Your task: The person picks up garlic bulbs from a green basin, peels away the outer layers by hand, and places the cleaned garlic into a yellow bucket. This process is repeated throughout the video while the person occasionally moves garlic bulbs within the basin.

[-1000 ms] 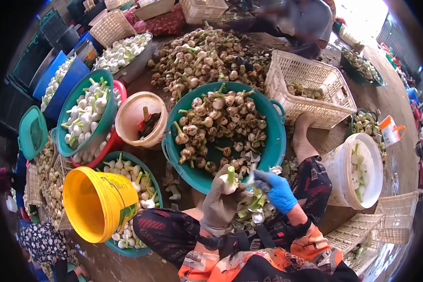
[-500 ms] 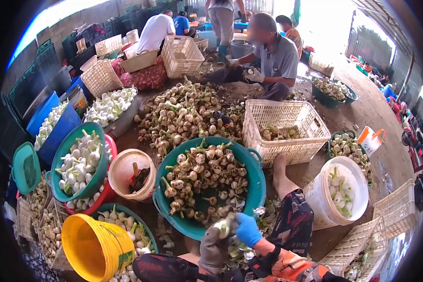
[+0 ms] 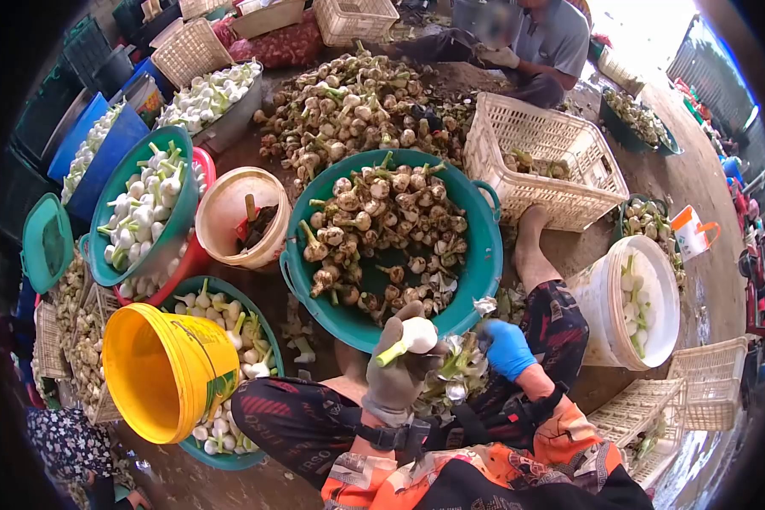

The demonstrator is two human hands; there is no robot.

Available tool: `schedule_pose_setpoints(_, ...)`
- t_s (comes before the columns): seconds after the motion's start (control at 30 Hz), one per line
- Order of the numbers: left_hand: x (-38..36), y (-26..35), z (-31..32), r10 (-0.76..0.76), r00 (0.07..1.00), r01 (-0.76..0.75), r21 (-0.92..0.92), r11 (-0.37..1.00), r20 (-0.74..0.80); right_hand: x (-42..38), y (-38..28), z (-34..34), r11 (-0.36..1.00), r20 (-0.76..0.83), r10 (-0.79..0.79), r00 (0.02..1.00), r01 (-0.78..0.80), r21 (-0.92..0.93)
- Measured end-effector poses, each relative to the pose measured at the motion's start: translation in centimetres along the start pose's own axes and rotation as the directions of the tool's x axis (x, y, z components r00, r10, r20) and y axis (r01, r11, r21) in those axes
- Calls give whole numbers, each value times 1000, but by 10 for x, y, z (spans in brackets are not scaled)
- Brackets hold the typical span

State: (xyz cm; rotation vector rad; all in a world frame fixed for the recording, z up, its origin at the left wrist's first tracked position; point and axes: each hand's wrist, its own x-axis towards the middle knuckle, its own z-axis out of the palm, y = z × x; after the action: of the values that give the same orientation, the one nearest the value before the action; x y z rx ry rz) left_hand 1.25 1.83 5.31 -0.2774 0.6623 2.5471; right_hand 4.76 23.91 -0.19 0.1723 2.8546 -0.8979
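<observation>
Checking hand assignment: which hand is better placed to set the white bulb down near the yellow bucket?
Left, I'd say: the left hand holds the white bulb and is nearer the yellow bucket. The right hand is apart from both.

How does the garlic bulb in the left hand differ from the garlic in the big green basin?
The held bulb looks clean and white; the heaped garlic is mostly brownish and dirty. The held bulb sits singly in the gray-gloved left hand, while the heaped garlic lies jumbled. Both show rounded bulbs and stems.
</observation>
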Motion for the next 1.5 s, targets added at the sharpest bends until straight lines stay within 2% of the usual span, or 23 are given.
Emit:
schedule_pose_setpoints(0.1, -1, -1, 7, -18, 998, 20, 42, 999, -62, 3, -65, -28, 754, -157, -61, 986, 149, 640)
schedule_pose_setpoints(0.17, 1, -3, 7, -10, 998, 13, 67, 998, -54, 5, -79, -29, 743, -82, -254, 964, 249, 622)
schedule_pose_setpoints(0.2, 0, -3, 12, 166, 986, -160, 463, 872, 27, 7, -92, -24, 652, -176, -377, 909, 395, 647)
schedule_pose_setpoints(0.23, -3, -5, 14, 310, 934, -333, 753, 568, 179, 13, -74, -5, 802, -216, -545, 810, 579, 148)
schedule_pose_setpoints(0.27, 1, -7, -5, 353, 888, -410, 856, 316, 294, 11, -84, -11, 809, -194, -558, 807, 581, 89)
schedule_pose_setpoints(0.3, 1, -7, -1, 405, 828, -497, 842, 211, 387, 8, -86, -8, 818, -191, -565, 802, 575, -4)
schedule_pose_setpoints(0.33, 0, -9, -1, 311, 934, -345, 661, 666, 174, 4, -91, -8, 842, -166, -537, 827, 537, -49)
schedule_pose_setpoints(0.37, -1, -12, -1, 89, 996, -91, 306, 948, 21, 1, -98, -13, 867, -116, -498, 859, 491, -87)
schedule_pose_setpoints(0.47, 2, -8, -7, -26, 999, 37, 401, 915, -33, 0, -95, -10, 880, -110, -470, 876, 456, -135)
schedule_pose_setpoints(0.53, 5, -4, -14, -165, 986, 155, 249, 956, 20, 0, -89, -4, 879, -155, -468, 870, 441, -181)
schedule_pose_setpoints(0.6, 4, 0, -10, -222, 973, 210, 155, 965, 58, 2, -86, -2, 903, -221, -428, 877, 426, -58)
schedule_pose_setpoints(0.67, 6, 3, -6, -210, 978, 201, 207, 958, 20, 6, -86, -5, 913, -258, -331, 908, 377, 155)
schedule_pose_setpoints(0.77, 6, 6, 0, -146, 985, 161, 212, 964, -87, 15, -83, -11, 886, -74, -222, 972, 233, 400)
schedule_pose_setpoints(0.8, 6, 6, 0, -121, 985, 145, 202, 969, -124, 16, -86, -16, 849, -66, -329, 942, 325, 417)
schedule_pose_setpoints(0.9, 10, -4, 6, 225, 974, -166, 598, 785, -25, 12, -85, -10, 932, -21, -338, 941, 337, 133)
schedule_pose_setpoints(0.93, 7, 0, 5, 89, 994, -48, 456, 889, -68, 10, -89, -12, 936, -34, -334, 942, 336, 106)
schedule_pose_setpoints(1.03, 6, 2, 4, 54, 996, -8, 537, 844, -71, 5, -93, -9, 938, -47, -347, 937, 347, -10)
schedule_pose_setpoints(1.13, 9, 10, 2, -66, 997, 80, 441, 894, -49, 11, -94, -6, 916, -175, -402, 899, 394, -76)
schedule_pose_setpoints(1.2, 13, 13, -9, -39, 991, -24, 468, 883, 125, 17, -88, -3, 880, -256, -471, 844, 469, -71)
schedule_pose_setpoints(1.3, 14, 20, 1, -120, 988, 91, 269, 959, 95, 32, -88, -14, 900, -358, -423, 832, 433, -58)
schedule_pose_setpoints(1.37, 8, 31, 5, -178, 977, 118, 397, 910, 116, 43, -82, -21, 920, -421, -332, 844, 388, 52)
schedule_pose_setpoints(1.43, 4, 34, 8, -148, 981, 68, 498, 864, 122, 50, -77, -30, 953, -440, -268, 857, 301, 6)
schedule_pose_setpoints(1.5, 4, 31, 4, -117, 984, 39, 478, 877, 135, 55, -61, -35, 973, -447, -164, 880, 219, 74)
